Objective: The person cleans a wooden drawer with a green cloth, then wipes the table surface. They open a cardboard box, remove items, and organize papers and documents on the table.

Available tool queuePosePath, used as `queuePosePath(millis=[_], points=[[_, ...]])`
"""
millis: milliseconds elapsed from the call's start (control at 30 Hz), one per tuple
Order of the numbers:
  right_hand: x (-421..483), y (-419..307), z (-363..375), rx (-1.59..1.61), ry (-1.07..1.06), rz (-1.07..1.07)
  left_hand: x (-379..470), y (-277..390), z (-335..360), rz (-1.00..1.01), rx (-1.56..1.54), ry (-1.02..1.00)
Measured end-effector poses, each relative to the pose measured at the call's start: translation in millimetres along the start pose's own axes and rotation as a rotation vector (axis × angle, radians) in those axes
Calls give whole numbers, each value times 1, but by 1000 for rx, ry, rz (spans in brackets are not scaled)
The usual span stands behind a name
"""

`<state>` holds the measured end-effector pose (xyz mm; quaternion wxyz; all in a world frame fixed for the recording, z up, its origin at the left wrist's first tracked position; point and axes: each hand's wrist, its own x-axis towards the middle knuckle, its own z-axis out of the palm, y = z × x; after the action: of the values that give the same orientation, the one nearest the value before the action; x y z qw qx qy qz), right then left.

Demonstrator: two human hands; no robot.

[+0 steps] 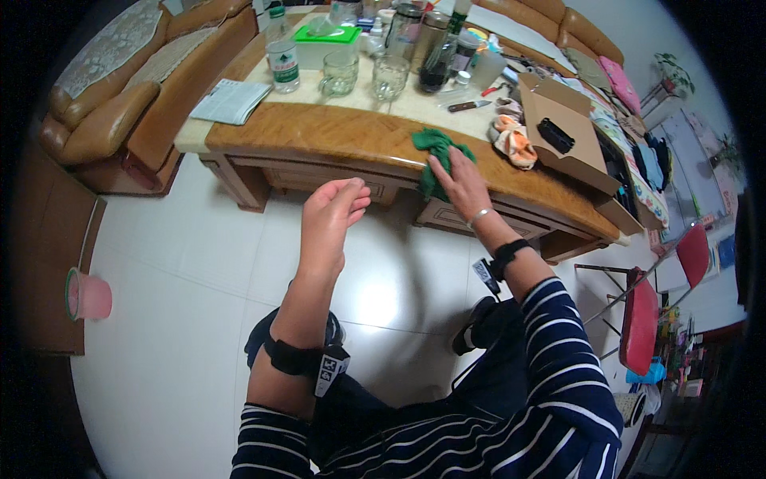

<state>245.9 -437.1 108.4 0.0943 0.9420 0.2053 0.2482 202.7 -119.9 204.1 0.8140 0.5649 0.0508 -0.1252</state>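
My right hand [465, 184], with a metal bangle at the wrist, rests on a crumpled green cloth [435, 143]. The cloth lies on the wooden front edge of the coffee table [323, 132], and part of it hangs over that edge. My left hand [334, 206] is in the air in front of the table, its fingers curled loosely against the thumb. Nothing shows in it. Two clear glass mugs, a left one [340, 73] and a right one [390, 78], stand behind the front edge. Right of them lies a small wooden-handled knife [470, 106].
At the table's left are a folded newspaper [230, 100] and a plastic water bottle [282, 60]. Orange-and-white baby shoes [516, 146] and an open cardboard box [565, 123] sit at the right. Farther off are a pink bin [93, 295] and a red folding chair [639, 323].
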Motion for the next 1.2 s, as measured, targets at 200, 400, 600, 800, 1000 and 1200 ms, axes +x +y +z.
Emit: queuePosePath(millis=[200, 400, 600, 800, 1000, 1200], points=[[-77, 58, -28, -86, -139, 222, -2, -1, 3, -13, 40, -9], [-47, 29, -4, -81, 132, 306, -2, -4, 17, -38, 73, -49], [-13, 12, -1, -33, 103, 274, 4, -18, 43, -92, 115, -103], [-25, 28, -20, 198, 50, 236, 11, -34, 69, -124, 211, -161], [-18, 34, -23, 400, 69, 319, 14, -50, 85, -128, 238, -213], [25, 12, -3, 513, 159, 503, 17, -56, 98, -141, 274, -237]])
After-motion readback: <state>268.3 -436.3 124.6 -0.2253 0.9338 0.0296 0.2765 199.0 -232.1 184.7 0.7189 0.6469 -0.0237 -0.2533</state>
